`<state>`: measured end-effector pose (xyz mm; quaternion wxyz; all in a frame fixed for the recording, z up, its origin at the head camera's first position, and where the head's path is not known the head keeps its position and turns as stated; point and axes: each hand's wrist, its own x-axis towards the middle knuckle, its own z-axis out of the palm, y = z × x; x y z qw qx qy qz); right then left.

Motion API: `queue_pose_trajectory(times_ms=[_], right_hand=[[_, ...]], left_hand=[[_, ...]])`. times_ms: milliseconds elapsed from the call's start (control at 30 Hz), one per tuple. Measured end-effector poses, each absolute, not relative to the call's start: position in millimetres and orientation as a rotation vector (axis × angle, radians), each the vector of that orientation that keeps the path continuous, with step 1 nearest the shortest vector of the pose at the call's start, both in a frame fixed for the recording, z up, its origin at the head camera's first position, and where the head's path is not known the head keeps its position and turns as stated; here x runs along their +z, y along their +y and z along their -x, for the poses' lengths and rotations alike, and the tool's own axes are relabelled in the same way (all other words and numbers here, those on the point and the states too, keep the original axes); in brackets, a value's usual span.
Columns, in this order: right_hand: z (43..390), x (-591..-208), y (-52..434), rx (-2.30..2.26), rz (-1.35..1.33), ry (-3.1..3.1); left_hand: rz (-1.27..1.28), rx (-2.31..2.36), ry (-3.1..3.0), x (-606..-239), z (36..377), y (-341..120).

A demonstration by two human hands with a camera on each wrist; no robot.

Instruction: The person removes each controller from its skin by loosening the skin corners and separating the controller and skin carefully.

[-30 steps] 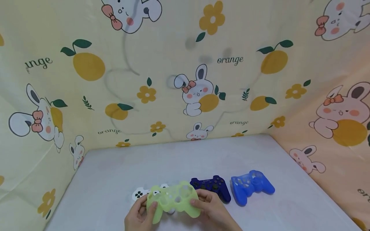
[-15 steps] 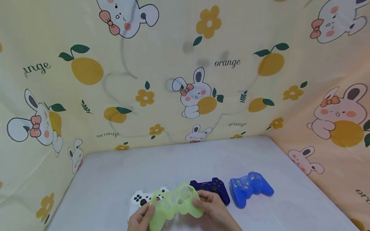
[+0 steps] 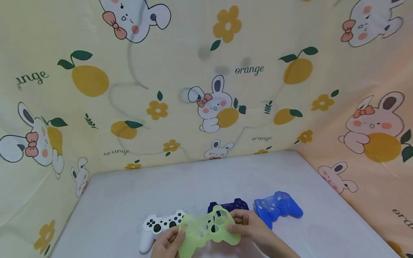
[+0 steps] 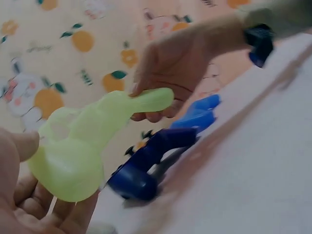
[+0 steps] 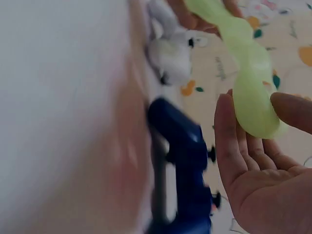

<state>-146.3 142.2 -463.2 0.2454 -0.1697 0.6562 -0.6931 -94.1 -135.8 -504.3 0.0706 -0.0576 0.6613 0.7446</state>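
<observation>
A soft, translucent yellow-green game controller cover (image 3: 191,233) is held up by both hands in the head view. My left hand (image 3: 167,244) pinches its left grip between thumb and fingers. At the opposite grip, my right hand (image 3: 250,226) has its thumb on the front face and fingers behind. Through the cutouts in the cover (image 4: 73,168), darker things behind show. A white game controller (image 3: 147,238) lies on the table beside my left hand, partly covered by that hand. Behind the cover is a dark blue controller (image 3: 238,204), its lower part hidden by the right hand.
A bright blue controller cover (image 3: 285,206) lies on the white table (image 3: 161,186) to the right, close to the dark blue controller. Fabric walls (image 3: 180,53) printed with rabbits and oranges enclose the table at the back and sides.
Both hands have moved the yellow-green cover to the right and tilted it, left end lower. More of the white controller shows now, and the dark blue one is more hidden.
</observation>
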Motion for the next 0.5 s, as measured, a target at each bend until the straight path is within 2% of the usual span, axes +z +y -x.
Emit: queue_pose_trajectory(times_ms=[267, 500], right_hand=[[152, -450, 192, -1.688, 0.513, 1.791], [157, -455, 240, -1.611, 0.510, 1.722]], left_hand=[[-0.091, 2.286, 1.780, -496, 101, -108], [-0.180, 2.294, 1.622, -498, 101, -69]])
